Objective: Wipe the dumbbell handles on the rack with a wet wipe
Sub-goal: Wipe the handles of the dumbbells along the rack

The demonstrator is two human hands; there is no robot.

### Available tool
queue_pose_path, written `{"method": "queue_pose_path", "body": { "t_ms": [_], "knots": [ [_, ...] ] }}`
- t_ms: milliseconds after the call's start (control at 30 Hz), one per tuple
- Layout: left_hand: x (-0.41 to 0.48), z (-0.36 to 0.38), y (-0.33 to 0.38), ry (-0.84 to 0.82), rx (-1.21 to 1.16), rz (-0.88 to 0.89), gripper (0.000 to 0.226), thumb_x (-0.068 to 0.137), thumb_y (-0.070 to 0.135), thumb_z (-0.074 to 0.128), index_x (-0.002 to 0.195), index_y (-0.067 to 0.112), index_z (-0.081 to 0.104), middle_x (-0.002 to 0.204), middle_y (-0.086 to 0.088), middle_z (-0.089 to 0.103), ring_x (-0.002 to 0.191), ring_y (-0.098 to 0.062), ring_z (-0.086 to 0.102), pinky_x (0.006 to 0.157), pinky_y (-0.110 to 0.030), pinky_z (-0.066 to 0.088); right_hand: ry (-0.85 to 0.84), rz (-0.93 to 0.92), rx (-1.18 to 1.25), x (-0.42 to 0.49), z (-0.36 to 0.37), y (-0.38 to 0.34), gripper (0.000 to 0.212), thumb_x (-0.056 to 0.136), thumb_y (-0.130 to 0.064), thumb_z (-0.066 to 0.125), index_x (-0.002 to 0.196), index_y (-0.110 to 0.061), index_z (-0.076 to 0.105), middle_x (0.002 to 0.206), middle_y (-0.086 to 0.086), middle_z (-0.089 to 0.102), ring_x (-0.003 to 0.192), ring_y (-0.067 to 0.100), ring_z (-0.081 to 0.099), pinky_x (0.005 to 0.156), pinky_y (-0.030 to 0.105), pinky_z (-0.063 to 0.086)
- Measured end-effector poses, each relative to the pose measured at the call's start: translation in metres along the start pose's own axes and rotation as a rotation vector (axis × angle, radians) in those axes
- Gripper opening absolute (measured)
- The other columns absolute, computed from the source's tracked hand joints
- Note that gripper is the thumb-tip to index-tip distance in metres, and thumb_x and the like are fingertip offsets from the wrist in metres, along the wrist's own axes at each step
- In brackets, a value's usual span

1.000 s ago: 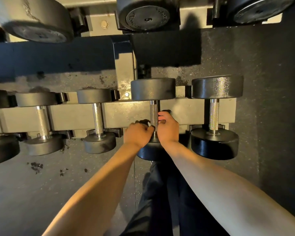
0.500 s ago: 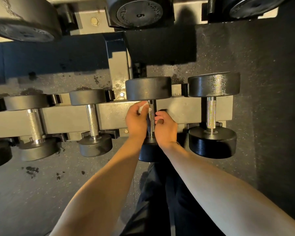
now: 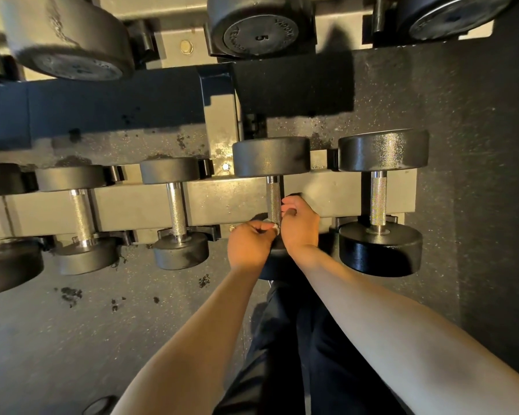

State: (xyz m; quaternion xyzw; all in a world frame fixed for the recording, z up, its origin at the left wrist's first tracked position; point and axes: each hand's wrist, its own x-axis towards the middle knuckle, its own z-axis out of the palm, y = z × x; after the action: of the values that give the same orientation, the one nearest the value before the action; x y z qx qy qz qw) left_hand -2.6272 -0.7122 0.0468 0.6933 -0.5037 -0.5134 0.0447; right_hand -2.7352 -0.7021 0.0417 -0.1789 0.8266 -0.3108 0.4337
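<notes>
Both hands, left (image 3: 249, 244) and right (image 3: 300, 224), are pinching a wipe (image 3: 275, 227) with curled fingers against the handle (image 3: 274, 199) base.

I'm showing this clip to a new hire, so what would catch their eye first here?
Both hands meet at the near end of one knurled dumbbell handle mid-frame: the left hand pinches a white wipe against it, the right hand curls beside it. A row of dumbbells lines the grey rack.

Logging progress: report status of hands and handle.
Left hand pinches wet wipe at handle base. Right hand curled alongside. Nothing in the way.
</notes>
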Motion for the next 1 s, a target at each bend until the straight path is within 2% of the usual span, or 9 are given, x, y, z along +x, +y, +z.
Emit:
{"method": "queue_pose_path", "body": {
  "t_ms": [67, 133, 233, 333, 467, 600, 733, 867, 1000],
  "knots": [
    [0.002, -0.003, 0.000, -0.017, 0.097, -0.004, 0.011, 0.084, 0.029, 0.076, 0.075, 0.035, 0.074, 0.084, 0.012, 0.076, 0.084, -0.012, 0.071, 0.097, -0.044, 0.053, 0.017, 0.008, 0.027, 0.000, 0.001, 0.000, 0.035, 0.094, -0.001, 0.041, 0.111, -0.015, 0.068, 0.105, 0.006, 0.072, 0.095, 0.022, 0.067, 0.088, 0.036, 0.056],
    [0.006, -0.004, 0.004, -0.046, 0.216, -0.027, 0.016, 0.082, 0.033, 0.078, 0.071, 0.034, 0.066, 0.086, 0.009, 0.076, 0.089, -0.015, 0.070, 0.102, -0.044, 0.048, 0.037, 0.026, 0.060, 0.001, 0.002, 0.002, 0.035, 0.095, -0.001, 0.040, 0.107, -0.017, 0.068, 0.102, 0.005, 0.072, 0.092, 0.021, 0.068, 0.088, 0.039, 0.057],
    [0.012, -0.007, 0.010, -0.109, 0.177, -0.082, 0.011, 0.087, 0.022, 0.076, 0.082, 0.026, 0.066, 0.091, 0.000, 0.074, 0.093, -0.021, 0.070, 0.094, -0.039, 0.053, 0.050, 0.062, 0.175, 0.001, -0.001, 0.004, 0.036, 0.095, 0.001, 0.037, 0.099, -0.021, 0.065, 0.094, -0.001, 0.069, 0.092, 0.017, 0.069, 0.087, 0.039, 0.059],
    [0.015, -0.012, 0.009, -0.084, 0.049, -0.140, 0.010, 0.093, 0.010, 0.068, 0.092, 0.020, 0.068, 0.093, 0.001, 0.071, 0.094, -0.019, 0.068, 0.085, -0.029, 0.052, 0.027, 0.075, 0.241, -0.002, -0.004, 0.006, 0.035, 0.098, 0.004, 0.036, 0.105, -0.014, 0.066, 0.096, -0.001, 0.067, 0.095, 0.016, 0.069, 0.085, 0.032, 0.060],
    [0.009, -0.007, 0.008, -0.009, -0.075, -0.147, 0.014, 0.094, 0.005, 0.063, 0.098, 0.018, 0.066, 0.099, -0.002, 0.071, 0.097, -0.020, 0.066, 0.086, -0.027, 0.049, 0.067, 0.067, 0.285, -0.005, -0.009, 0.008, 0.037, 0.094, 0.009, 0.034, 0.098, -0.011, 0.065, 0.091, 0.004, 0.066, 0.091, 0.020, 0.069, 0.081, 0.030, 0.058],
    [0.010, -0.013, 0.007, -0.209, -0.020, -0.090, 0.016, 0.090, 0.004, 0.069, 0.095, 0.018, 0.063, 0.102, -0.006, 0.070, 0.101, -0.021, 0.066, 0.100, -0.033, 0.051, 0.096, 0.045, 0.265, -0.006, -0.006, 0.012, 0.037, 0.092, 0.010, 0.035, 0.095, -0.013, 0.063, 0.091, 0.007, 0.066, 0.088, 0.021, 0.068, 0.084, 0.036, 0.058],
    [0.025, -0.020, 0.021, -0.354, 0.178, -0.111, 0.019, 0.085, 0.009, 0.078, 0.098, 0.012, 0.064, 0.100, -0.008, 0.068, 0.095, -0.020, 0.063, 0.089, -0.028, 0.050, 0.033, -0.031, 0.145, -0.006, -0.002, 0.013, 0.037, 0.090, 0.008, 0.038, 0.098, -0.018, 0.063, 0.096, 0.010, 0.068, 0.091, 0.028, 0.067, 0.081, 0.036, 0.056],
    [0.024, -0.021, 0.020, -0.251, 0.171, -0.061, 0.018, 0.079, 0.012, 0.085, 0.079, 0.022, 0.070, 0.092, -0.002, 0.074, 0.090, -0.018, 0.068, 0.092, -0.031, 0.055, 0.030, -0.023, 0.122, -0.004, -0.005, 0.014, 0.034, 0.093, 0.006, 0.039, 0.104, -0.014, 0.065, 0.100, 0.010, 0.069, 0.093, 0.027, 0.068, 0.078, 0.031, 0.053],
    [0.012, -0.019, 0.012, -0.027, -0.026, 0.002, 0.007, 0.088, 0.015, 0.075, 0.088, 0.021, 0.072, 0.090, 0.002, 0.075, 0.087, -0.017, 0.069, 0.084, -0.031, 0.055, -0.048, -0.120, 0.007, -0.006, -0.002, 0.011, 0.031, 0.102, -0.010, 0.040, 0.123, -0.020, 0.061, 0.120, 0.006, 0.064, 0.103, 0.023, 0.063, 0.087, 0.034, 0.051]
  ]
}}
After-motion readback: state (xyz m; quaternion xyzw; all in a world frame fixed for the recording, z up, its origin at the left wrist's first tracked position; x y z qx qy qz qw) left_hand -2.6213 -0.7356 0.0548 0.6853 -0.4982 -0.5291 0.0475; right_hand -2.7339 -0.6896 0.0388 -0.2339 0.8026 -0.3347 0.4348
